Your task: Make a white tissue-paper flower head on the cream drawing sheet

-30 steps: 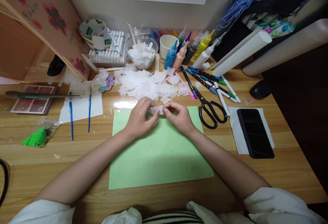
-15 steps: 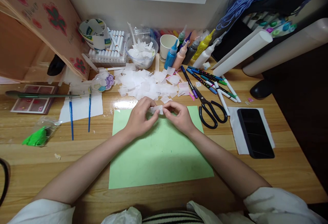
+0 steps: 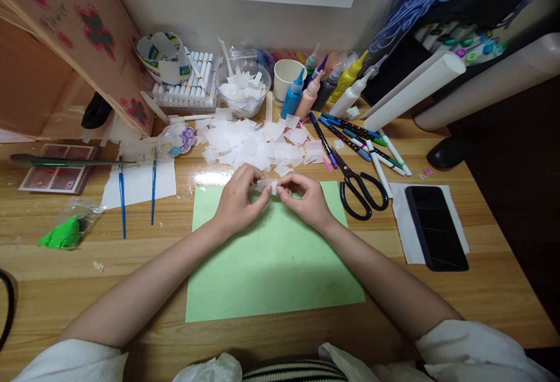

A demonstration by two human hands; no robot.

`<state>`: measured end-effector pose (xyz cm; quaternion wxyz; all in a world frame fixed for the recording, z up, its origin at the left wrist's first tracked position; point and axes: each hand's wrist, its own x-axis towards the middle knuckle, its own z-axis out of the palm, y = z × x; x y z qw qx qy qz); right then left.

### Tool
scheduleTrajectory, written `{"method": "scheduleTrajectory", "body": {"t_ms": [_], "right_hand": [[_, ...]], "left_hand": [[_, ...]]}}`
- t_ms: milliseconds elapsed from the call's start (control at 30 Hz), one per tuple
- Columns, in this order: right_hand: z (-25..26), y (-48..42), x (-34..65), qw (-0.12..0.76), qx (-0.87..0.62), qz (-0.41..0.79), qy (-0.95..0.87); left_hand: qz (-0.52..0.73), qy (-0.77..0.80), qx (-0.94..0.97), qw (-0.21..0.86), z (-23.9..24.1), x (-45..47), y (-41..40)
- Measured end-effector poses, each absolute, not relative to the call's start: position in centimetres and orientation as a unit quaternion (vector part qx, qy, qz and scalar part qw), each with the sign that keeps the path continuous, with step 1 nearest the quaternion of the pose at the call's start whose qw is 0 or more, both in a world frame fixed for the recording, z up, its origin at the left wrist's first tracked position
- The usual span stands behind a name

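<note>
Between my two hands is a small piece of thin white paper [image 3: 273,186], pinched at both ends. My left hand [image 3: 238,200] grips its left side between thumb and fingers. On the other side, the fingertips of my right hand [image 3: 304,198] press together on its right end. Both hands hover over the upper part of a green sheet of paper [image 3: 271,271]. Just beyond them lies a spread heap of cut white paper pieces [image 3: 245,143]. Black-handled scissors [image 3: 359,189] rest to the right of my right hand.
Behind the heap stand a clear bowl of paper scraps [image 3: 242,91], a paper cup [image 3: 286,79] and several paint bottles [image 3: 306,95]. Markers [image 3: 363,137] and a phone [image 3: 436,227] lie to the right. At left are brushes [image 3: 122,207] and a green bag [image 3: 63,232].
My right fingertips have shifted very slightly left, toward my left hand, and less of the white paper piece shows between them. Everything else stays where it was.
</note>
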<state>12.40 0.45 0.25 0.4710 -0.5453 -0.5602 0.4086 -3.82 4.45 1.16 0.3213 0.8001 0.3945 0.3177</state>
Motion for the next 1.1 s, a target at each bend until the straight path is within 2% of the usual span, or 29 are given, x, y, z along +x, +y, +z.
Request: {"method": "scheduleTrajectory", "body": {"t_ms": [267, 467, 633, 1100], "right_hand": [[0.35, 0.47, 12.32, 0.476, -0.560, 0.405, -0.544], [0.45, 0.42, 12.37, 0.478, -0.551, 0.408, -0.549], [0.38, 0.40, 12.46, 0.481, -0.540, 0.417, -0.551], [0.26, 0.35, 12.49, 0.477, -0.543, 0.406, -0.560]], "left_hand": [[0.385, 0.418, 0.783, 0.253, 0.90, -3.88, 4.16], [0.356, 0.411, 0.822, 0.168, 1.14, -3.91, 3.80], [0.314, 0.382, 0.850, 0.181, 1.39, -3.98, 3.79], [0.341, 0.366, 0.844, 0.194, 0.96, -3.95, 3.83]]}}
